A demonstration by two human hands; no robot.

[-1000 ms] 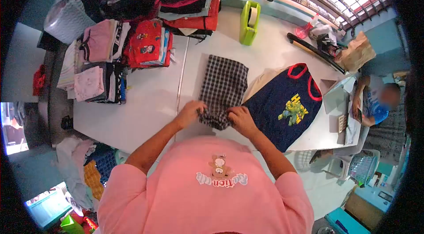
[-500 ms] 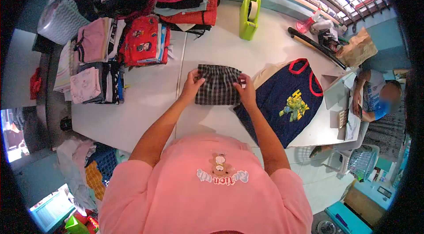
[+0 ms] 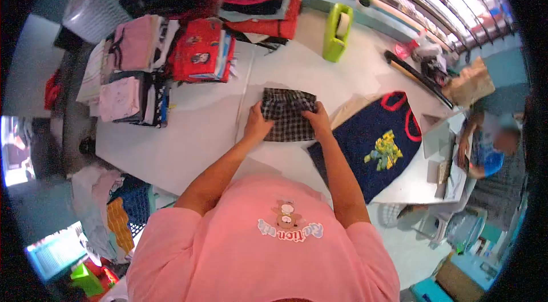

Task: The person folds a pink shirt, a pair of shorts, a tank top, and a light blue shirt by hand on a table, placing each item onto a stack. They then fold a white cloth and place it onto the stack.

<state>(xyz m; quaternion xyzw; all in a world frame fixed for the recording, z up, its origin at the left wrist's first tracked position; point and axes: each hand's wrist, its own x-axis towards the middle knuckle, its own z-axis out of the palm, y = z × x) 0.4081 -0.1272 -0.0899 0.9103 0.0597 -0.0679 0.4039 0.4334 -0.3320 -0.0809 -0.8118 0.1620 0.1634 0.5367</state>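
A pair of dark plaid shorts with a gathered waistband lies folded into a small bundle on the white table. My left hand grips its left edge, thumb on top and the other fingers mostly hidden. On the opposite edge my right hand holds the cloth the same way, thumb over the fabric. Just right of that hand a navy sleeveless shirt with red trim and a yellow-green print is spread flat, partly under my right forearm. Beige cloth shows along its upper edge.
Folded clothes stand in stacks at the left, with a red garment and a pink one on top. A green tape dispenser stands at the back. A long black roll lies near the window. Another person sits at the right end.
The view has shifted, so most things sit slightly lower and to the right. The shorts' waistband looks more folded over, and my left hand has moved lower along their edge.
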